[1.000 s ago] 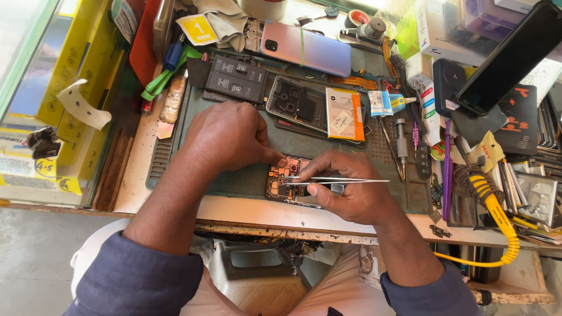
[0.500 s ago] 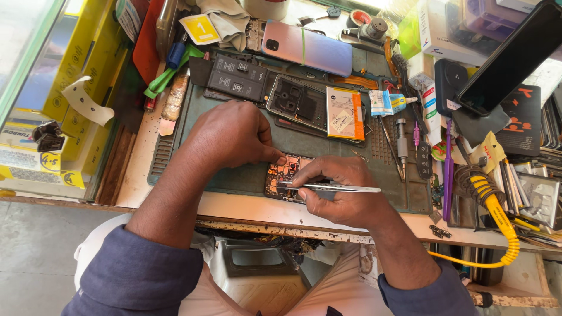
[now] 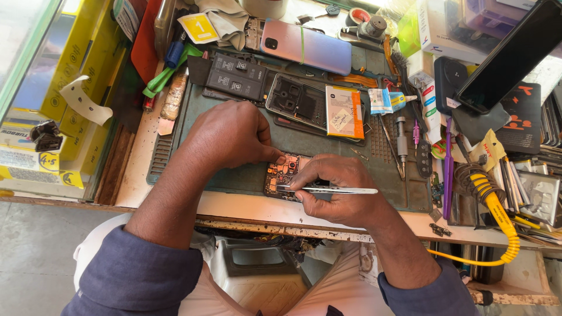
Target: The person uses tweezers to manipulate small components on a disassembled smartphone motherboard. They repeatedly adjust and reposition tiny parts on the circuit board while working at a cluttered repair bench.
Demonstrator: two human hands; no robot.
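Observation:
A small phone circuit board (image 3: pixel 282 174) with orange and dark parts lies on the green work mat (image 3: pixel 328 146) near the bench's front edge. My left hand (image 3: pixel 231 134) rests curled on the mat and pins the board's upper left edge with a fingertip. My right hand (image 3: pixel 333 190) grips metal tweezers (image 3: pixel 331 190) held level, their tips at the board's lower edge. Part of the board is hidden under my right fingers.
An opened phone frame (image 3: pixel 297 99) with an orange-labelled battery (image 3: pixel 344 111) lies behind the board. A pink-blue phone (image 3: pixel 305 45), a black battery (image 3: pixel 237 76), screwdrivers (image 3: pixel 401 140), a coiled yellow cable (image 3: pixel 497 216) and yellow boxes (image 3: pixel 35 146) crowd the bench.
My right hand has turned slightly, bringing the tweezers level and their tips lower on the board. My left hand stays pressed on the board.

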